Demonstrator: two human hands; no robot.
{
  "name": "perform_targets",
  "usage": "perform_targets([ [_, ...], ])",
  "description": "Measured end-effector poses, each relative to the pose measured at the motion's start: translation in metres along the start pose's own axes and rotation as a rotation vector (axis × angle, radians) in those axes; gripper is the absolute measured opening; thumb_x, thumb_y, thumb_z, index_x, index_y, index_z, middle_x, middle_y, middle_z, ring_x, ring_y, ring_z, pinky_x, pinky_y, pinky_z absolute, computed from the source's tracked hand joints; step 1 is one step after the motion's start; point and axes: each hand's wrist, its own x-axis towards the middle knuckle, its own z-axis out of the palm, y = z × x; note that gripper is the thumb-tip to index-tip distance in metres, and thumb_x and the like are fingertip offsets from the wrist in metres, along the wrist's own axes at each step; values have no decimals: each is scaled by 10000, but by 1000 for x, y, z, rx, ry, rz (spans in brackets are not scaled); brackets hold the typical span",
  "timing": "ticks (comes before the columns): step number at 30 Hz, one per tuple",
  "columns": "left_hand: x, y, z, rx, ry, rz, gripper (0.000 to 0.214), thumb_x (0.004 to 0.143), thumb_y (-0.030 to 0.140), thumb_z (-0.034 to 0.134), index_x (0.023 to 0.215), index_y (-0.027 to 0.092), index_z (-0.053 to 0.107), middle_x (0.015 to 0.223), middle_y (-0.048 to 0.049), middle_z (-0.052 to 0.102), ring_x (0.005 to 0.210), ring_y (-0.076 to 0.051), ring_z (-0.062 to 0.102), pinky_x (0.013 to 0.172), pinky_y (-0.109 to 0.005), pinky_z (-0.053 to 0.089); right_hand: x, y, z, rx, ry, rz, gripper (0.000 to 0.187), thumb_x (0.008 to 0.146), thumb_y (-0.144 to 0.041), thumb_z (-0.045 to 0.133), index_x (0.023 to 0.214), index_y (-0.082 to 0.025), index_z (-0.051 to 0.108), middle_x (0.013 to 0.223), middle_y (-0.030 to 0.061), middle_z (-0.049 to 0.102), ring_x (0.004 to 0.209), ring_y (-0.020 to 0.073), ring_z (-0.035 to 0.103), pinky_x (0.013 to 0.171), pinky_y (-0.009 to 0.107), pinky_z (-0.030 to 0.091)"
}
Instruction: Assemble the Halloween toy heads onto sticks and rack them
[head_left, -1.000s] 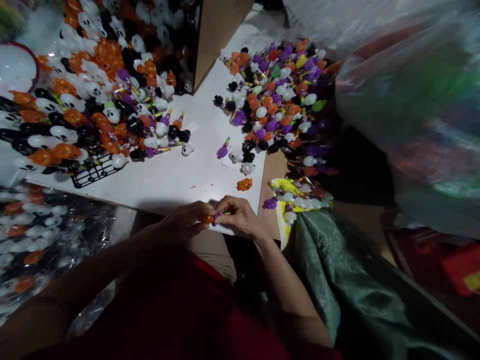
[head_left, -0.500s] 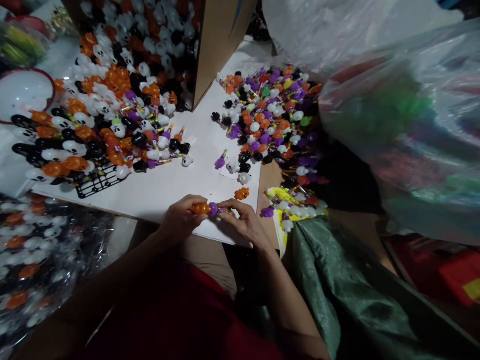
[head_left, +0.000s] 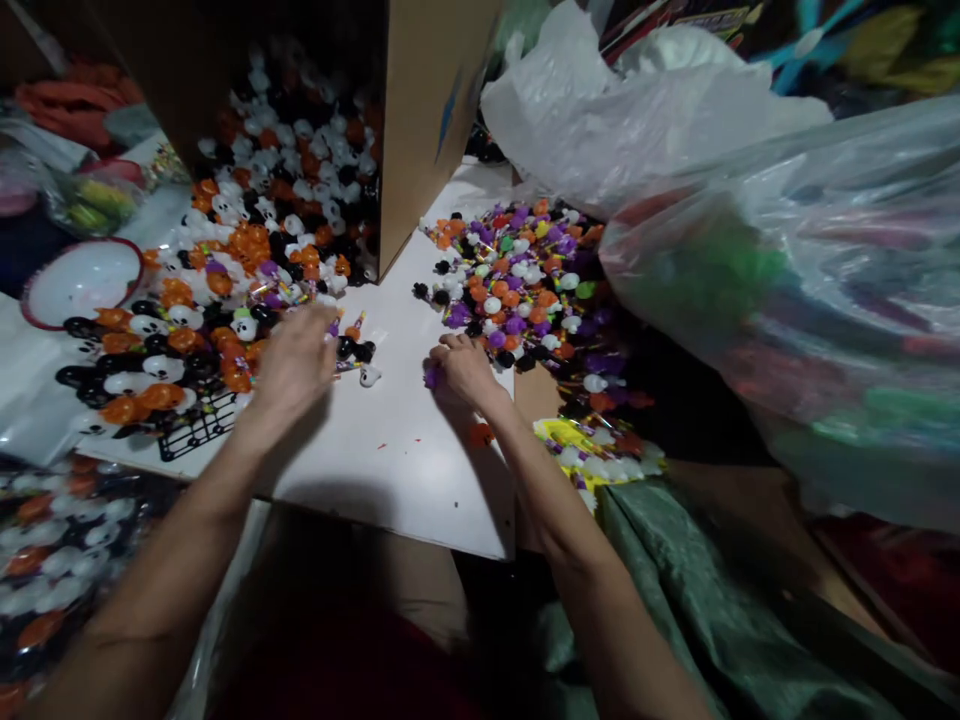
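My left hand (head_left: 294, 362) reaches over the white board (head_left: 390, 450) to the edge of the left pile of orange, white and black toy heads (head_left: 195, 310); it is smeared by motion and its fingers do not show clearly. My right hand (head_left: 463, 367) rests on the board with fingers curled on a small purple toy piece (head_left: 432, 377), at the near edge of the right pile of small purple, orange and white pieces (head_left: 525, 285). A lone orange pumpkin piece (head_left: 480, 434) lies beside my right wrist.
An open cardboard box (head_left: 420, 110) full of toy heads stands behind the board. A black grid rack (head_left: 196, 428) lies under the left pile, a white bowl (head_left: 79, 280) at far left. Large plastic bags (head_left: 787, 290) crowd the right; green cloth (head_left: 712, 600) lies below them.
Both hands left the board's near edge, where they held an orange and purple toy together. The left went out to the left pile, the right to the right pile; the view tilted up.
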Motion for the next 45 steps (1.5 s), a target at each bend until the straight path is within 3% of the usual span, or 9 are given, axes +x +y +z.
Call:
perform_targets([
  [6,-5,19,94,66,-304,-58,223,859,178,503,1030,125,638,1020,-156,664,981,-279,629,865,-403,515,-24,10,-9,377,228,7,199,932,-283,486,968,-163,641,914,79,660,836,206,582,767,310,437],
  [11,-21,13,116,-104,-297,-137,209,809,111,534,992,119,632,1022,-158,653,981,-264,626,874,-405,510,-105,19,-19,457,334,244,247,934,-365,492,1037,-186,627,832,57,680,719,210,610,644,301,447],
  [18,-61,35,78,-1057,-269,-284,367,786,270,690,1128,168,605,1049,-91,690,814,-154,662,724,-297,567,-99,-47,-30,198,222,-65,323,982,-190,387,1248,-175,569,952,110,649,909,247,578,848,376,433],
  [25,-71,43,60,-1275,-397,-287,444,753,258,728,1170,149,623,1077,-117,699,895,-178,686,760,-287,583,-96,-45,-54,-51,185,-271,288,986,-193,424,1186,-202,631,817,53,598,812,202,512,970,409,326],
  [31,-82,47,53,-1119,-441,-88,373,831,253,640,1181,124,636,1138,-138,690,998,-200,673,854,-316,564,-103,-42,-53,363,54,-289,361,984,-437,448,1046,-175,689,791,53,605,795,179,521,893,377,358],
  [35,-99,48,40,-862,-280,367,330,903,181,533,1223,167,609,1197,-129,667,1155,-209,600,996,-371,501,-114,-61,-18,1094,-196,-20,551,876,-673,478,770,-161,653,633,-6,517,612,126,428,626,275,351],
  [38,-112,42,29,-699,-358,537,350,946,137,411,1246,193,581,1214,-125,655,1173,-202,585,1008,-366,489,-118,-83,9,1512,-420,153,594,742,-759,566,652,-172,563,547,-49,372,531,92,282,526,255,247],
  [41,-121,25,19,-601,-365,430,337,962,205,416,1265,197,561,1240,-125,641,1179,-199,584,1000,-338,495,-107,-96,19,1517,-488,167,564,728,-724,614,621,-178,520,566,-43,370,544,93,277,524,258,221],
  [45,-138,-19,15,-407,-21,1,411,922,308,520,1309,168,525,1309,-144,593,1258,-235,526,1048,-384,465,-61,-100,15,1339,-306,94,500,797,-678,571,694,-190,546,617,-27,437,592,120,371,574,264,300],
])
